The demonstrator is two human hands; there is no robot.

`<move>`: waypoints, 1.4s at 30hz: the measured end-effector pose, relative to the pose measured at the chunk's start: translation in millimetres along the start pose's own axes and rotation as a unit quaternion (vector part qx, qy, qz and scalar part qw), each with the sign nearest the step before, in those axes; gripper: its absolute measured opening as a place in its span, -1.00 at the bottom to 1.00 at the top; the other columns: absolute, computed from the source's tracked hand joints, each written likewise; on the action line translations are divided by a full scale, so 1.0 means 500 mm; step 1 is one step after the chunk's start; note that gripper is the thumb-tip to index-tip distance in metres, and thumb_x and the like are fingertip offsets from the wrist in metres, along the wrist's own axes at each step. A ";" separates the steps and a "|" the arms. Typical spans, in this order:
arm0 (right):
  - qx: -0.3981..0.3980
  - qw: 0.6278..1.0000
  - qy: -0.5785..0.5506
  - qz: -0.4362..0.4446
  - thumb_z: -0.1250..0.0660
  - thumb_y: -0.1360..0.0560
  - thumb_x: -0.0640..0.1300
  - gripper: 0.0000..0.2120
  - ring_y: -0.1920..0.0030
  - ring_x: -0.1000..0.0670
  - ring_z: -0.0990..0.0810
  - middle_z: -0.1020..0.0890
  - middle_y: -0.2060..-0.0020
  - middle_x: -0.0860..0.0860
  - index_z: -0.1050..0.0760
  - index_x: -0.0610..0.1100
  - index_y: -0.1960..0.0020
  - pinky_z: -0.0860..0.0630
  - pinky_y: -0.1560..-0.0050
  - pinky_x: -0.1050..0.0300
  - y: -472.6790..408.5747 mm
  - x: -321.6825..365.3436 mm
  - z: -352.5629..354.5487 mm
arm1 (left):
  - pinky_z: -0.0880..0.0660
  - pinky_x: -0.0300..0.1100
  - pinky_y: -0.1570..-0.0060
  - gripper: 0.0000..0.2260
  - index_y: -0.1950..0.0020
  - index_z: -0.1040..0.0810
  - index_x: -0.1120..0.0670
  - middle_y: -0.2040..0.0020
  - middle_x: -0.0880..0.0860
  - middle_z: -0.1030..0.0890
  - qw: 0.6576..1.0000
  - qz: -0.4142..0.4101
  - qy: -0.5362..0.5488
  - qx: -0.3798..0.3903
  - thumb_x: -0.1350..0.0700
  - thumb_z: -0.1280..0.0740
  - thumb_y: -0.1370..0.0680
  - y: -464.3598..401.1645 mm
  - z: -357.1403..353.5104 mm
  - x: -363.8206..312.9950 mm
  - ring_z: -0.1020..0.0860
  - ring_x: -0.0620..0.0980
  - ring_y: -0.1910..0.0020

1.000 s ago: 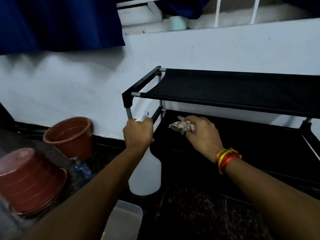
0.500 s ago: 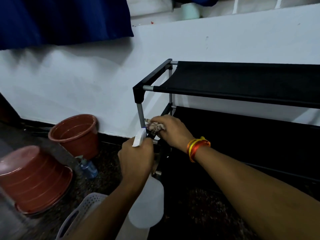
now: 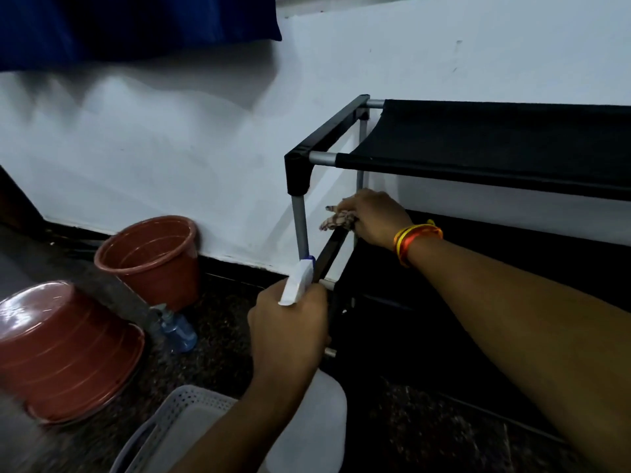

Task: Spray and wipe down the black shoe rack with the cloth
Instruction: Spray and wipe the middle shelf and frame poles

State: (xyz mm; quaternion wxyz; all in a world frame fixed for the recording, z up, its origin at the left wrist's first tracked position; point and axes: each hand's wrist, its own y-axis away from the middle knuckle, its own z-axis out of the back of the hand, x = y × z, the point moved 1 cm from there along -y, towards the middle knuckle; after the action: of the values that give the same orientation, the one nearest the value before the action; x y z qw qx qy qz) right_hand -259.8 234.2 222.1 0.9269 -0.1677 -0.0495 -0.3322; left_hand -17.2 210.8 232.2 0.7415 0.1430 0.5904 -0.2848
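Gripping crumpled cloth (image 3: 336, 220) on rack (image 3: 329, 249) bar: right hand (image 3: 374, 216) | left hand (image 3: 290, 331) grips white plastic sprayer (image 3: 297, 283)

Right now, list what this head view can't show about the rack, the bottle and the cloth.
- Shoe rack: its right end is cut off by the frame edge.
- Spray bottle: trigger and neck are hidden inside the left hand.
- Cloth: mostly bunched inside the right hand.
- Lower shelf: too dark to judge.

The dark speckled floor (image 3: 218, 339) carries two terracotta pots (image 3: 155, 257), a basket (image 3: 177, 414), apparently a bottle (image 3: 177, 331).
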 end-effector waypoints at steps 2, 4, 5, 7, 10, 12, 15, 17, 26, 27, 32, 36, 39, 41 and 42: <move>-0.009 1.000 -0.004 -0.018 -0.27 -0.48 -0.25 -0.61 -0.14 -0.23 -0.51 -0.51 -0.17 -0.14 -0.51 0.07 -0.23 -0.52 -0.12 -0.06 -0.018 -0.017 -0.006 | -0.21 -0.41 0.64 -0.67 0.48 -0.36 0.14 0.64 -0.09 -0.38 1.000 0.001 0.005 0.007 0.25 -0.31 -0.48 0.001 -0.002 -0.003 -0.35 -0.21 0.66; -0.016 0.999 -0.005 -0.032 -0.27 -0.48 -0.25 -0.61 -0.13 -0.24 -0.51 -0.50 -0.16 -0.15 -0.50 0.06 -0.25 -0.53 -0.12 -0.06 -0.034 -0.031 -0.011 | -0.21 -0.42 0.64 -0.67 0.47 -0.36 0.13 0.65 -0.09 -0.38 1.000 0.002 0.010 0.011 0.25 -0.32 -0.48 -0.002 -0.003 -0.003 -0.35 -0.21 0.66; -0.019 0.999 -0.005 -0.038 -0.27 -0.48 -0.25 -0.60 -0.13 -0.24 -0.51 -0.49 -0.17 -0.16 -0.48 0.06 -0.26 -0.52 -0.12 -0.08 -0.040 -0.037 -0.014 | -0.20 -0.42 0.64 -0.68 0.46 -0.37 0.15 0.64 -0.08 -0.38 1.000 0.000 0.011 0.013 0.25 -0.32 -0.48 -0.004 -0.002 -0.004 -0.34 -0.21 0.66; -0.021 0.999 -0.009 -0.049 -0.27 -0.47 -0.26 -0.57 -0.15 -0.25 -0.50 -0.48 -0.19 -0.17 -0.46 0.04 -0.30 -0.51 -0.15 -0.10 -0.050 -0.046 -0.020 | -0.22 -0.40 0.64 -0.71 0.43 -0.38 0.18 0.63 -0.07 -0.37 1.000 -0.005 0.012 0.016 0.26 -0.32 -0.48 -0.006 0.000 -0.006 -0.33 -0.20 0.66; -0.020 0.999 -0.015 -0.047 -0.26 -0.48 -0.25 -0.61 -0.14 -0.24 -0.53 -0.51 -0.17 -0.19 -0.48 0.00 -0.28 -0.51 -0.13 -0.07 -0.054 -0.044 -0.020 | -0.20 -0.41 0.63 -0.69 0.45 -0.35 0.15 0.65 -0.08 -0.35 1.000 -0.013 0.013 0.019 0.27 -0.32 -0.48 -0.004 0.006 -0.010 -0.32 -0.19 0.66; -0.003 0.999 -0.007 -0.035 -0.24 -0.50 -0.26 -0.63 -0.14 -0.23 -0.53 -0.53 -0.18 -0.19 -0.49 -0.03 -0.28 -0.49 -0.12 -0.04 -0.045 -0.035 -0.012 | -0.19 -0.41 0.63 -0.66 0.47 -0.33 0.12 0.66 -0.09 -0.35 1.000 -0.014 0.017 0.019 0.26 -0.32 -0.48 -0.003 0.008 -0.011 -0.30 -0.18 0.66; 0.030 1.000 0.008 0.005 -0.23 -0.49 -0.29 -0.60 -0.16 -0.20 -0.52 -0.53 -0.19 -0.16 -0.49 -0.03 -0.28 -0.46 -0.13 -0.01 -0.006 -0.006 0.009 | -0.20 -0.38 0.61 -0.67 0.47 -0.32 0.11 0.64 -0.08 -0.35 1.000 -0.020 0.011 0.012 0.26 -0.32 -0.47 0.002 0.013 -0.009 -0.29 -0.18 0.64; 0.052 0.998 0.014 0.043 -0.24 -0.47 -0.30 -0.57 -0.15 -0.19 -0.53 -0.54 -0.18 -0.15 -0.49 -0.01 -0.29 -0.48 -0.13 0.01 0.028 0.019 0.023 | -0.21 -0.38 0.61 -0.70 0.45 -0.34 0.13 0.62 -0.07 -0.36 1.000 -0.023 0.004 0.005 0.25 -0.31 -0.47 0.010 0.015 -0.008 -0.30 -0.17 0.62; 0.095 0.979 0.035 0.178 -0.23 -0.45 -0.23 -0.66 -0.08 -0.20 -0.55 -0.56 -0.06 -0.09 -0.52 0.03 -0.16 -0.54 -0.01 -0.11 0.168 0.136 0.064 | -0.27 -0.27 0.52 -0.72 0.44 -0.40 0.17 0.56 -0.05 -0.41 1.000 -0.019 -0.002 -0.017 0.21 -0.33 -0.47 0.044 0.028 0.001 -0.30 -0.17 0.57; 0.090 0.978 0.038 0.183 -0.23 -0.45 -0.23 -0.66 -0.08 -0.20 -0.55 -0.56 -0.06 -0.08 -0.52 0.04 -0.16 -0.54 -0.01 -0.11 0.173 0.137 0.064 | -0.27 -0.29 0.53 -0.73 0.44 -0.41 0.17 0.54 -0.03 -0.43 1.000 -0.016 0.003 -0.015 0.21 -0.33 -0.47 0.047 0.029 -0.001 -0.31 -0.17 0.57; 0.066 0.984 0.056 0.155 -0.24 -0.48 -0.20 -0.63 -0.12 -0.19 -0.52 -0.54 -0.13 -0.06 -0.49 0.07 -0.24 -0.55 -0.02 -0.12 0.141 0.111 0.044 | -0.25 -0.37 0.61 -0.70 0.46 -0.38 0.13 0.56 -0.01 -0.39 1.000 -0.016 0.020 -0.004 0.24 -0.32 -0.46 0.044 0.021 -0.007 -0.30 -0.16 0.61; 0.061 0.993 0.058 0.086 -0.26 -0.48 -0.22 -0.62 -0.13 -0.22 -0.53 -0.54 -0.14 -0.11 -0.51 0.04 -0.26 -0.53 -0.10 -0.10 0.063 0.056 0.036 | -0.23 -0.39 0.63 -0.65 0.48 -0.29 0.13 0.63 -0.06 -0.33 0.999 -0.013 0.031 0.017 0.29 -0.30 -0.48 0.037 0.016 0.002 -0.31 -0.19 0.66; 0.049 0.996 0.061 0.039 -0.26 -0.51 -0.18 -0.65 -0.14 -0.21 -0.53 -0.52 -0.17 -0.12 -0.50 0.04 -0.27 -0.50 -0.11 -0.06 0.015 0.009 0.033 | -0.22 -0.38 0.61 -0.66 0.46 -0.26 0.17 0.60 -0.06 -0.31 0.999 -0.024 0.035 0.025 0.30 -0.29 -0.48 0.029 0.015 0.016 -0.28 -0.17 0.63; 0.037 0.997 0.061 0.014 -0.26 -0.52 -0.17 -0.65 -0.16 -0.21 -0.51 -0.50 -0.19 -0.13 -0.49 0.03 -0.29 -0.49 -0.11 -0.06 -0.006 -0.014 0.028 | -0.19 -0.37 0.59 -0.65 0.45 -0.24 0.13 0.59 -0.09 -0.26 0.999 -0.037 0.027 0.025 0.30 -0.30 -0.47 0.024 0.016 0.022 -0.23 -0.17 0.60; 0.035 0.997 0.062 0.002 -0.26 -0.52 -0.17 -0.64 -0.16 -0.22 -0.51 -0.49 -0.20 -0.14 -0.47 0.02 -0.30 -0.48 -0.10 -0.05 -0.015 -0.022 0.024 | -0.18 -0.36 0.58 -0.66 0.44 -0.25 0.12 0.59 -0.09 -0.25 0.999 -0.042 0.023 0.024 0.31 -0.30 -0.46 0.021 0.016 0.026 -0.22 -0.17 0.59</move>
State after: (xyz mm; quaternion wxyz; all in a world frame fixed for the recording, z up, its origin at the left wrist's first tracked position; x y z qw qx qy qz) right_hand -272.9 239.7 233.2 0.9342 -0.1144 -0.0028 -0.3380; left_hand -2.7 211.7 220.8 0.7115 0.1426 0.6057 -0.3266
